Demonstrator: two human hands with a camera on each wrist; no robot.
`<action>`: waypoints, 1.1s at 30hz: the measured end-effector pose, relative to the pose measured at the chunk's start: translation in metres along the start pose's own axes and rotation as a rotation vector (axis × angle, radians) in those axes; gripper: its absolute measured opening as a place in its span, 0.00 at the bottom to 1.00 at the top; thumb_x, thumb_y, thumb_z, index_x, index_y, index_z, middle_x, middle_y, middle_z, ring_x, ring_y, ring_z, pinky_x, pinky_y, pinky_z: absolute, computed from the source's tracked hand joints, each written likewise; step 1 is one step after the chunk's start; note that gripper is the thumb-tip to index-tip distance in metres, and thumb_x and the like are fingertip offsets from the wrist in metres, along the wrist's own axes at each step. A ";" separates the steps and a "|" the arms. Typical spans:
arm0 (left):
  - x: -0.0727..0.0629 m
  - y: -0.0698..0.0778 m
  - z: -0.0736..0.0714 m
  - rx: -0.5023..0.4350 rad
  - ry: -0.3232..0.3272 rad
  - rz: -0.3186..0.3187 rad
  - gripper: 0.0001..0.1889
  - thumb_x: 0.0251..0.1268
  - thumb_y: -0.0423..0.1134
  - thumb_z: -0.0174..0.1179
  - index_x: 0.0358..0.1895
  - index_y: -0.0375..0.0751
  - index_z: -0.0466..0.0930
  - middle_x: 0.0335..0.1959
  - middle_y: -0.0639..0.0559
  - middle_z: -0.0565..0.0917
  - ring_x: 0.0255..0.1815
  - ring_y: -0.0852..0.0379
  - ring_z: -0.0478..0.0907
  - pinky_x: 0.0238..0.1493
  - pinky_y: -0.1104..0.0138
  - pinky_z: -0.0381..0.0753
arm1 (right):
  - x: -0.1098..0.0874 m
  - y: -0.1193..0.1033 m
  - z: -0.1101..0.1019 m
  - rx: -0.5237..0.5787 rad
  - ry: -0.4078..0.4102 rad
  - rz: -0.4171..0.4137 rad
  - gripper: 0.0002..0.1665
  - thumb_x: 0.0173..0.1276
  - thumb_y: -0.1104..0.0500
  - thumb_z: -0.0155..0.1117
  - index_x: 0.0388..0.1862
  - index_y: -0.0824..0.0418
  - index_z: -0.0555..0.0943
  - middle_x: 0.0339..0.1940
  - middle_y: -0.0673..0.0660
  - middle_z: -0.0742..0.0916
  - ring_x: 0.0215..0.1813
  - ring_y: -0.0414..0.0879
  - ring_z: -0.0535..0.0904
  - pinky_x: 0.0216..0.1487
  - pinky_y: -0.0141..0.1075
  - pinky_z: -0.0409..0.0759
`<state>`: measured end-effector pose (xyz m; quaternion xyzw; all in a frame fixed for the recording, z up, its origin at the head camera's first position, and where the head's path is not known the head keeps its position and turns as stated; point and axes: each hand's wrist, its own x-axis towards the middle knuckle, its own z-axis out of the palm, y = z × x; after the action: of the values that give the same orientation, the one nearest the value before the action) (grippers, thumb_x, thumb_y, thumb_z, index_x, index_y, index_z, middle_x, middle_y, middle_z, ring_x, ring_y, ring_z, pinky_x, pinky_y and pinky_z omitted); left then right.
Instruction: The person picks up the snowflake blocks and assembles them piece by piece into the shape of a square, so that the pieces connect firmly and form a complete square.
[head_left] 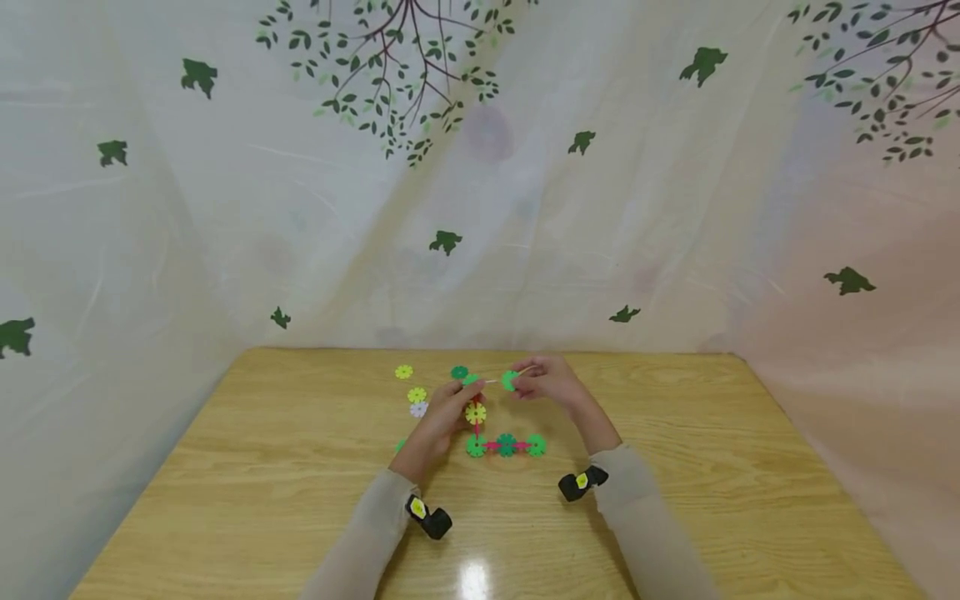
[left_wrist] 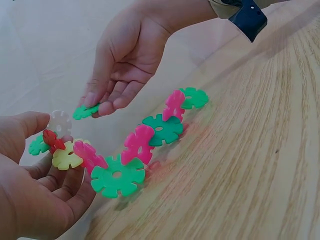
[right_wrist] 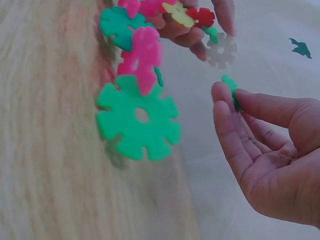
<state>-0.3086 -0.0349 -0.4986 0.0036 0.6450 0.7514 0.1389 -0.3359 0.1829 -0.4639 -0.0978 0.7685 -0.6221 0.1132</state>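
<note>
My left hand (head_left: 447, 410) grips the far arm of a chain of slotted plastic flower discs, joined in an L shape. In the left wrist view its fingers are round the part with a yellow disc (left_wrist: 67, 155), a red disc (left_wrist: 53, 141) and a light green disc (left_wrist: 38, 144). A white disc (right_wrist: 221, 51) stands out at that end. From the corner green disc (left_wrist: 117, 176), pink discs (left_wrist: 138, 144) and a teal disc (left_wrist: 162, 129) lead to another green disc (right_wrist: 138, 117). Between thumb and fingertips my right hand (head_left: 552, 382) pinches a loose green disc (head_left: 509, 381), apart from the white one.
Loose discs lie on the wooden table (head_left: 262, 467) beyond and left of the left hand: yellow discs (head_left: 403, 372), a white disc (head_left: 418, 409) and a dark green disc (head_left: 459, 372). The left forearm partly hides another green disc (head_left: 401, 447). A leaf-patterned curtain (head_left: 525, 250) hangs behind the table.
</note>
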 end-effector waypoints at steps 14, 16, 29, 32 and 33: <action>0.001 -0.001 -0.001 -0.009 0.032 0.015 0.20 0.76 0.48 0.59 0.49 0.30 0.77 0.34 0.56 0.81 0.29 0.63 0.73 0.30 0.70 0.77 | 0.000 0.000 0.009 0.039 0.023 -0.013 0.18 0.71 0.67 0.66 0.58 0.74 0.80 0.32 0.51 0.89 0.36 0.47 0.89 0.46 0.45 0.89; 0.001 -0.001 -0.001 -0.013 0.035 0.014 0.20 0.76 0.48 0.60 0.49 0.30 0.77 0.34 0.55 0.81 0.29 0.63 0.73 0.30 0.71 0.77 | 0.000 0.001 0.009 0.037 0.020 -0.020 0.18 0.71 0.67 0.66 0.57 0.74 0.80 0.32 0.51 0.88 0.35 0.45 0.88 0.46 0.46 0.89; 0.001 0.000 0.000 -0.012 0.033 0.006 0.18 0.76 0.48 0.59 0.47 0.32 0.77 0.34 0.55 0.81 0.30 0.63 0.73 0.31 0.70 0.77 | 0.001 -0.001 0.010 0.034 0.010 -0.023 0.18 0.71 0.67 0.66 0.57 0.74 0.81 0.31 0.52 0.88 0.36 0.48 0.88 0.48 0.50 0.88; 0.000 0.000 0.000 -0.018 0.021 0.007 0.19 0.76 0.47 0.59 0.48 0.30 0.77 0.34 0.55 0.81 0.28 0.62 0.73 0.30 0.70 0.77 | 0.001 -0.001 0.011 0.028 0.008 -0.024 0.18 0.71 0.67 0.66 0.57 0.74 0.81 0.30 0.51 0.87 0.34 0.45 0.87 0.47 0.50 0.88; 0.000 0.000 0.000 -0.021 0.018 0.009 0.19 0.76 0.47 0.59 0.48 0.30 0.77 0.33 0.55 0.81 0.28 0.62 0.73 0.29 0.69 0.77 | 0.001 -0.001 0.011 0.027 0.008 -0.025 0.18 0.71 0.67 0.66 0.57 0.74 0.81 0.30 0.51 0.87 0.33 0.44 0.87 0.47 0.49 0.89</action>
<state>-0.3090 -0.0352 -0.4990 -0.0017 0.6383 0.7588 0.1298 -0.3332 0.1721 -0.4649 -0.1035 0.7590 -0.6344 0.1036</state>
